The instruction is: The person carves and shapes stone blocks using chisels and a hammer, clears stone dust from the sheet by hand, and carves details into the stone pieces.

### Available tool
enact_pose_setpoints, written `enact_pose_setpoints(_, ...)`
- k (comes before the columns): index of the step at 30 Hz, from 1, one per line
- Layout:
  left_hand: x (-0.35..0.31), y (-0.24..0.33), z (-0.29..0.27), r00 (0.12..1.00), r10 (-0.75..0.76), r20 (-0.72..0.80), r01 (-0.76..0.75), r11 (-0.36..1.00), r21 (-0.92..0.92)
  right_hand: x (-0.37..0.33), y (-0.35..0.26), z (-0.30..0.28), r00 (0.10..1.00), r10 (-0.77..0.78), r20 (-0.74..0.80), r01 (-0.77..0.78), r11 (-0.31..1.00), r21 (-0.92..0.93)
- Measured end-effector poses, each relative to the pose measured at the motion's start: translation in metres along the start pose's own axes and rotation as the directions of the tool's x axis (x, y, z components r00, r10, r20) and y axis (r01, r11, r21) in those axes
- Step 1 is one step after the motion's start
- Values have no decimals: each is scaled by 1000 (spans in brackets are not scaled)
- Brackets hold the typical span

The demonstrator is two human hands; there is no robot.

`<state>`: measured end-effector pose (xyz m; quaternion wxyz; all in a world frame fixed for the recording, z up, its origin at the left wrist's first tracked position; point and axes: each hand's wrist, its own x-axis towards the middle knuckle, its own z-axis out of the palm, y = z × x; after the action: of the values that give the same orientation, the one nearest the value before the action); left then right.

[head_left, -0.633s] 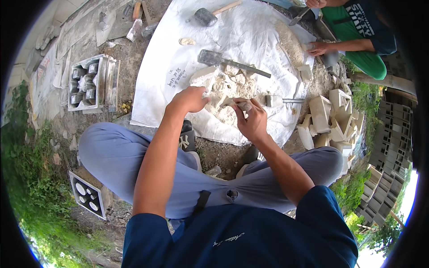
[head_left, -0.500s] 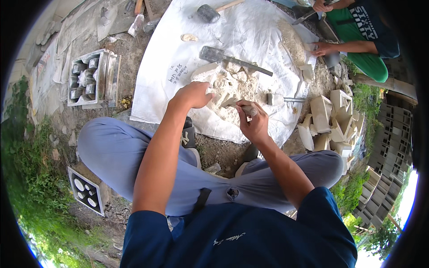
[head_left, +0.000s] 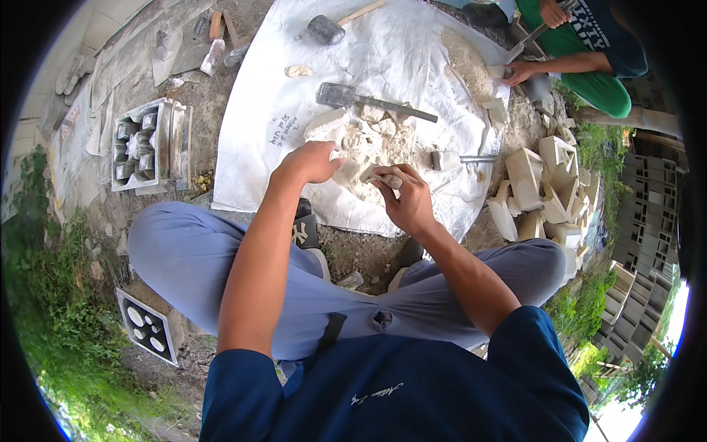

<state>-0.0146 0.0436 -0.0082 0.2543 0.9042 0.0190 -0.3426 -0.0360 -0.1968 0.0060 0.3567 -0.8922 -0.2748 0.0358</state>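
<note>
My left hand (head_left: 309, 163) is closed at the left edge of a heap of pale, chalky rubble (head_left: 372, 144). Its fingertips are dusted white, and what they grip is hidden. A pale block (head_left: 326, 125) lies just beyond that hand. At the heap's near right side, my right hand (head_left: 409, 199) closes around a short, dusty tool (head_left: 392, 180) with a rounded end; its tip points left into the rubble, and its exact kind is unclear. A dark-headed mallet (head_left: 336, 94) rests behind the heap. To its right lies a hammer (head_left: 445, 160) with a metal shaft.
Everything lies on a white sheet (head_left: 250, 158). Another mallet (head_left: 325, 30) is at the back. Pale hollow blocks (head_left: 524, 180) are piled at the right, a metal mould (head_left: 140, 144) stands at the left. A co-worker's hand (head_left: 521, 72) is at the sheet's far right.
My right hand has shifted slightly left with the tool and turned a little. My left hand stays by the rubble. The whole view has moved slightly, and the co-worker's upper hand has changed position.
</note>
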Motion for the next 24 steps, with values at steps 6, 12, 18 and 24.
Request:
enact_pose_setpoints(6, 0, 5, -3, 1000, 3, 1, -3, 1000, 9, -5, 9, 6, 985, 118, 129, -133, 985, 113)
enact_pose_setpoints(12, -1, -1, -1, 1000, 18, -21, -18, 1000, -8, 1, -9, 0, 997, -12, -78, 21, 993, 114)
enact_pose_setpoints(18, -2, 0, -5, 1000, -21, 20, 20, 1000, 13, 0, 0, 8, 982, 113, 149, -128, 987, 99)
enact_pose_setpoints(24, -3, 7, -4, 1000, -1, -22, 1, 1000, -27, -6, 8, 8, 979, -160, -125, 172, 980, 98)
